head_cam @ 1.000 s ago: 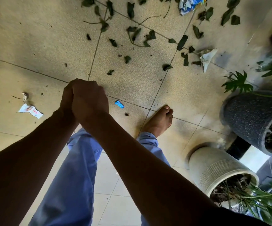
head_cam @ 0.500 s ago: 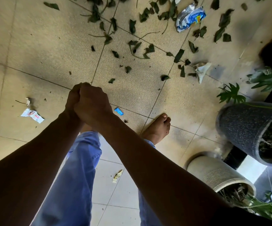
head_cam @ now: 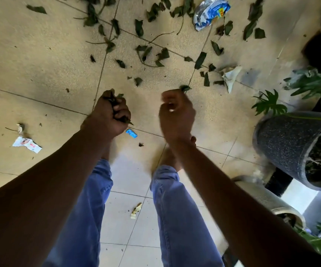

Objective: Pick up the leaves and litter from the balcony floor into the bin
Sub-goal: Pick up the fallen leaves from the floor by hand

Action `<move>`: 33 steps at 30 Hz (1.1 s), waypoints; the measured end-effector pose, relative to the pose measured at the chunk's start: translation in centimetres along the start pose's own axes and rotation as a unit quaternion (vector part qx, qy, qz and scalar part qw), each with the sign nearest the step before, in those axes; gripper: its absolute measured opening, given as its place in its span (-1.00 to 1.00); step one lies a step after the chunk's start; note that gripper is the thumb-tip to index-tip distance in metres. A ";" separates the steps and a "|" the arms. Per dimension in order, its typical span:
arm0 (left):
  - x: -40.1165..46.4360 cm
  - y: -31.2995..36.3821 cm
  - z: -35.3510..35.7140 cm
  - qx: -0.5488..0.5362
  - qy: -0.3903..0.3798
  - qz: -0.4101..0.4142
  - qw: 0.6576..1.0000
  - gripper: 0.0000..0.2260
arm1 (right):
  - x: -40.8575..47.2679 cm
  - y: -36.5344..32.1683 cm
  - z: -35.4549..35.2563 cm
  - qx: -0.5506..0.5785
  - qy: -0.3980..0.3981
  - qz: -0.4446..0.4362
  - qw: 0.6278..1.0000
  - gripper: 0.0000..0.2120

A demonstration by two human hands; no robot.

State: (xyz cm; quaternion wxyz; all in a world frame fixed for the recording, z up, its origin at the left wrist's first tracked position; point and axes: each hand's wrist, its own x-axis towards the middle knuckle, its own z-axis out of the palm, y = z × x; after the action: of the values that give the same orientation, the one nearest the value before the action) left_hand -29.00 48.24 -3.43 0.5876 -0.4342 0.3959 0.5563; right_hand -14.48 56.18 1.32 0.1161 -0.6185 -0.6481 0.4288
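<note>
Print on blue wrapper (head_cam: pixel 210 11) too blurred to read.

No text can be made out. The blue and silver packet (head_cam: pixel 210 11) carries a yellow patch with red marks, too blurred to read. The white wrapper (head_cam: pixel 27 144) has a small red mark and a picture, and the small blue wrapper (head_cam: pixel 131 133) shows pale marks; none of these is legible.
</note>
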 end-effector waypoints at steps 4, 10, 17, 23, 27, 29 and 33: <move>0.9 -1.8 1.4 0.031 0.003 -0.022 0.999 -0.47 | 7.9 8.9 -3.0 -0.217 -0.002 0.086 0.972 -0.33; 3.2 -2.9 2.7 0.074 0.000 -0.032 0.997 -0.60 | 14.1 14.8 -4.2 -0.242 0.019 0.141 0.960 0.07; 4.3 -3.1 3.0 0.099 0.004 -0.032 0.995 -0.42 | 14.7 14.3 -1.3 -0.260 -0.057 -0.021 0.964 -0.17; 4.3 -3.7 2.9 0.129 -0.011 -0.046 0.991 -0.43 | 15.1 12.0 -1.5 -0.359 -0.061 -0.134 0.922 0.09; 4.2 -3.9 2.8 0.143 -0.012 -0.051 0.988 -0.42 | 17.5 11.8 -2.0 -0.396 -0.091 -0.073 0.911 0.32; 4.2 -3.8 2.6 0.155 -0.012 -0.053 0.986 -0.43 | 18.2 11.8 -1.8 -0.406 -0.119 -0.072 0.903 0.37; 4.4 -3.8 1.8 0.139 -0.009 -0.065 0.988 -0.59 | 17.7 12.4 -1.3 -0.402 -0.144 -0.088 0.900 0.32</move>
State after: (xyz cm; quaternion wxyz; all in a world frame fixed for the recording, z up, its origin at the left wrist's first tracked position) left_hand -24.91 51.33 -6.78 0.6805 -0.3684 0.4351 0.4603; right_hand -8.56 71.06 -13.33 -0.1998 -0.4845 -0.8268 0.2045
